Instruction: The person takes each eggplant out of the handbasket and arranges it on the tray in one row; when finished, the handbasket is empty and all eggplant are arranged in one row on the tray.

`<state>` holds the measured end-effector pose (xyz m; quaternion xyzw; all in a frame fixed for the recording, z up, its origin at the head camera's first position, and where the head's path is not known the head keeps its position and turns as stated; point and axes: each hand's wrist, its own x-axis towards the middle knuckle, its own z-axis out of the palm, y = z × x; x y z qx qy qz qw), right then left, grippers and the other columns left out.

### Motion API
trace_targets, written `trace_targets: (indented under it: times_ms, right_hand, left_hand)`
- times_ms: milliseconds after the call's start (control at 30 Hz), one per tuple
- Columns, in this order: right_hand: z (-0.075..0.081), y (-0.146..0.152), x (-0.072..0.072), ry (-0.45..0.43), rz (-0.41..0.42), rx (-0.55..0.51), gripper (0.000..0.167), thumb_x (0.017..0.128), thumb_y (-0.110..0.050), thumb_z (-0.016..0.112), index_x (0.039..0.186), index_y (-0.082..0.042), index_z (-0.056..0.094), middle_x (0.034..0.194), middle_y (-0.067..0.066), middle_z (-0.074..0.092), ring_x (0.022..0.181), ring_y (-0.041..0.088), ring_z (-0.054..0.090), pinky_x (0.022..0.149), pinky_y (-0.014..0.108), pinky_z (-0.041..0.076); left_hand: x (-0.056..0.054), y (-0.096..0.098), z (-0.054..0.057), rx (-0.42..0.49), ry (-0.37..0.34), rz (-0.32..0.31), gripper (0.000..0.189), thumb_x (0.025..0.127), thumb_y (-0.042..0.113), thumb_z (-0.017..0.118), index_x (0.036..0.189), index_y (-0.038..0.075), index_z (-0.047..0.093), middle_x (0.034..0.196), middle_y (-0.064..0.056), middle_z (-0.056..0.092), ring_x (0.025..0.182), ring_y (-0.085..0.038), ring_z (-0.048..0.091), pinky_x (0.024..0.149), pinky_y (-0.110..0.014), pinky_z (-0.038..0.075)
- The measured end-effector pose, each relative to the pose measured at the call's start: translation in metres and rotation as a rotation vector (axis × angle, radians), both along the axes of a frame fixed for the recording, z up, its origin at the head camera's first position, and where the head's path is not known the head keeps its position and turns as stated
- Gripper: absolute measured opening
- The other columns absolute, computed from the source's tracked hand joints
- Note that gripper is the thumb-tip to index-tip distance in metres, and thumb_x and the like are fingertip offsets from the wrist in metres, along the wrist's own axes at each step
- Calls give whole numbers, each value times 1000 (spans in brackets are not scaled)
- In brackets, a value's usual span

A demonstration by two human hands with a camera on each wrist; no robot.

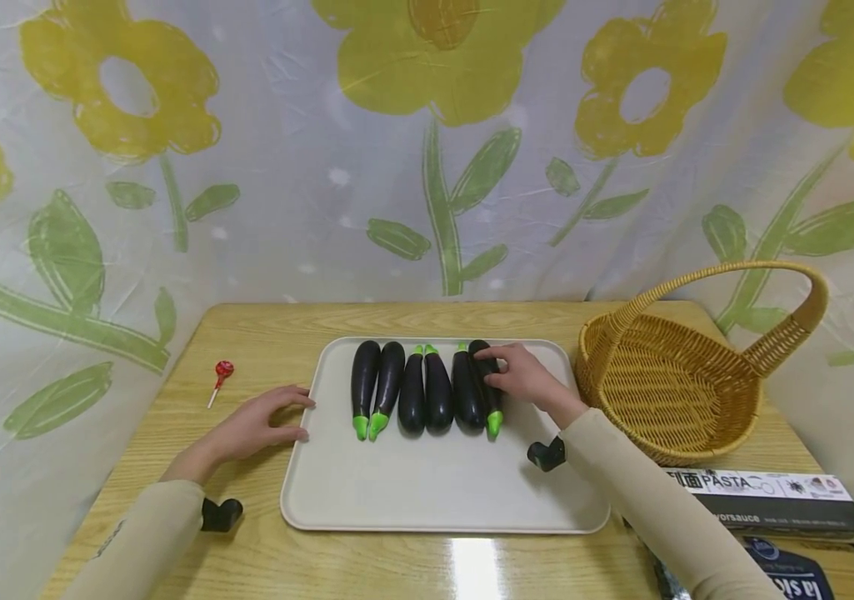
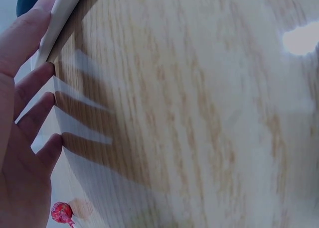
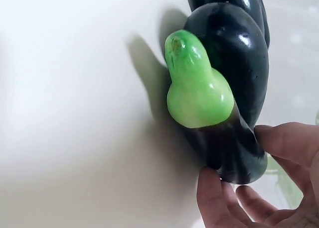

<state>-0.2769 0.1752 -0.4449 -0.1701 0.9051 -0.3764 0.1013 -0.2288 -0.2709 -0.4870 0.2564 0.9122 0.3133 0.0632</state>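
Observation:
Several dark purple eggplants (image 1: 412, 392) with green stem ends lie side by side on a cream tray (image 1: 441, 492), some stem up, others stem down. At the right end of this row, my right hand (image 1: 527, 379) pinches the last eggplant (image 1: 490, 400) between thumb and fingers. Its green cap (image 3: 199, 101) faces the camera in the right wrist view, and it lies against its neighbour. My left hand (image 1: 250, 427) rests its fingertips at the tray's left rim, fingers spread and only slightly bent, holding nothing.
A wicker basket (image 1: 666, 392) with a tall handle stands right of the tray. In front of it lie a pasta box (image 1: 779, 504) and a dark package (image 1: 786, 575). A red lollipop (image 1: 224, 369) lies on the wooden table at left. Behind hangs a flowered curtain (image 1: 284, 208).

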Motion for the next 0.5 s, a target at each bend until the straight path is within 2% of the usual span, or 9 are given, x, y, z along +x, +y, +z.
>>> trace_targets:
  times_ms: [67,267,500]
  right_hand:
    - [0,0,1,-3,-6,0,42,89,1,65,130,-3,61,101,17,58,49,11,38,50,26,36]
    - [4,0,5,-4,-27,4,41,89,0,65,130,-4,62,118,22,54,53,11,39,54,26,37]
    - [7,5,7,-12,-11,-48,41,90,0,64,131,-1,60,121,23,54,48,9,36,50,24,36]
  left_hand:
    - [0,0,0,1,-1,0,46,87,35,75,124,10,64,142,-22,49,134,-46,37,110,-62,28]
    - [0,0,0,-5,7,-2,46,87,34,75,123,10,64,142,-21,49,134,-46,38,109,-61,29]
    - [-1,0,1,-4,7,-4,46,86,34,75,124,9,64,142,-21,49,134,-46,38,108,-62,30]
